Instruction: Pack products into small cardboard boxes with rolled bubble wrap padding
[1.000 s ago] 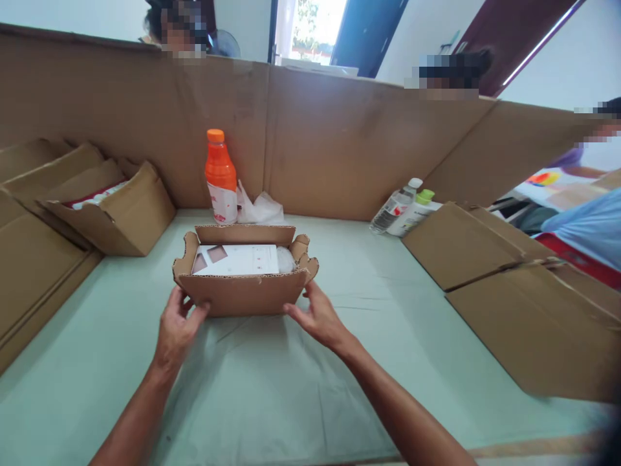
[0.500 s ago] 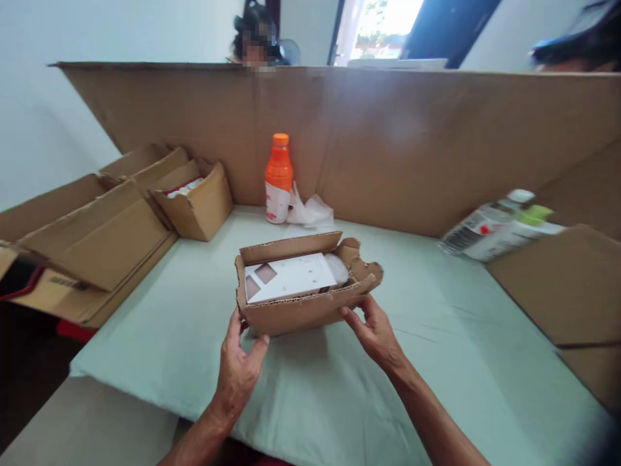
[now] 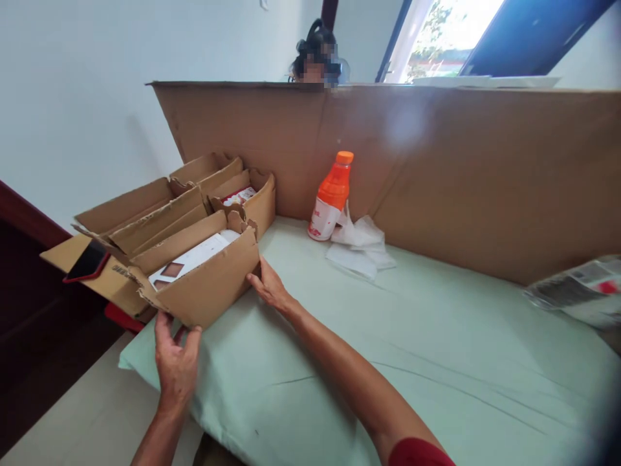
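Note:
A small open cardboard box (image 3: 213,283) with torn edges is held between my two hands at the left side of the table. Inside it lies a white carton (image 3: 194,260) with brownish squares printed at one end. My left hand (image 3: 177,362) grips the box's near lower corner, thumb in front and fingers partly hidden beneath. At its far right end my right hand (image 3: 270,282) holds the side, with some fingertips out of sight. Directly behind stands another cardboard box (image 3: 262,204) holding a red and white packet (image 3: 240,196).
Larger open cardboard boxes (image 3: 160,217) line the left edge, with a dark red-edged phone-like object (image 3: 88,261) beside them. An orange bottle (image 3: 332,197) and crumpled white tissue (image 3: 361,236) stand before a tall cardboard panel (image 3: 460,175). A clear bottle (image 3: 577,285) lies right. A person (image 3: 315,55) is behind the panel.
Both hands have carried the small cardboard box from the table's middle to the left, beside the other boxes. My view has turned left.

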The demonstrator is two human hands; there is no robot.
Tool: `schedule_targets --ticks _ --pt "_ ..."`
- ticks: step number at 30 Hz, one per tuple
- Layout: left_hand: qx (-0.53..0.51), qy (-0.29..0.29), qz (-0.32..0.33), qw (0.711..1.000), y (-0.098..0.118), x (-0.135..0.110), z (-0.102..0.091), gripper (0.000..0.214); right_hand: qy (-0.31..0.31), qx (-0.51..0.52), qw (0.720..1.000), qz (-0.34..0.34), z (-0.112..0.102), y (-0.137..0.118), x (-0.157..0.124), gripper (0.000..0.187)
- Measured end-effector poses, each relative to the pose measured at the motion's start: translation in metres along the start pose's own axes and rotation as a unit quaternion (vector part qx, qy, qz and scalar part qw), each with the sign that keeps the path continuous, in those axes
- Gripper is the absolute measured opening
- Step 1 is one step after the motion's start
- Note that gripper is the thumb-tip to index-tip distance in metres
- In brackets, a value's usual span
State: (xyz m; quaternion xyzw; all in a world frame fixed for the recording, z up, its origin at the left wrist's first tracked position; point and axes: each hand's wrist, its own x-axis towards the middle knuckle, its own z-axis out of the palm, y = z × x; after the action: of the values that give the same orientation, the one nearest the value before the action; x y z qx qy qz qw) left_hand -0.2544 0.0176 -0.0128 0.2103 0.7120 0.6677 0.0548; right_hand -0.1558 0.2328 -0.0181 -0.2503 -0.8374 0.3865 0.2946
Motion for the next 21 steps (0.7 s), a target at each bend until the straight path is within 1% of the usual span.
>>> schedule_targets --ticks 4,9,13,15,18,21 --pt "0.000 0.011 -0.007 1.000 -0.009 0.016 0.011 0.087 0.012 -0.054 0.998 0.038 0.027 0.016 0.018 0.064" --pt "0.001 0.003 0.007 1.000 -0.014 0.022 0.016 0.088 0.003 -0.114 0.991 0.068 0.042 0.017 0.028 0.068" --pt "0.009 0.013 0.008 1.000 -0.014 0.025 0.019 0.086 -0.015 -0.160 0.984 0.076 0.044 0.010 0.028 0.071" --pt "0.001 0.008 0.012 1.000 -0.016 0.026 0.021 0.087 -0.025 -0.184 0.980 0.074 0.043 0.007 0.028 0.071" --pt "-0.008 -0.007 0.020 1.000 -0.019 0.027 0.020 0.087 -0.035 -0.210 0.975 0.062 0.041 0.000 0.026 0.066" --pt "-0.002 -0.018 -0.005 1.000 -0.022 0.029 0.015 0.088 -0.045 -0.227 0.972 0.044 0.038 -0.005 0.016 0.060"
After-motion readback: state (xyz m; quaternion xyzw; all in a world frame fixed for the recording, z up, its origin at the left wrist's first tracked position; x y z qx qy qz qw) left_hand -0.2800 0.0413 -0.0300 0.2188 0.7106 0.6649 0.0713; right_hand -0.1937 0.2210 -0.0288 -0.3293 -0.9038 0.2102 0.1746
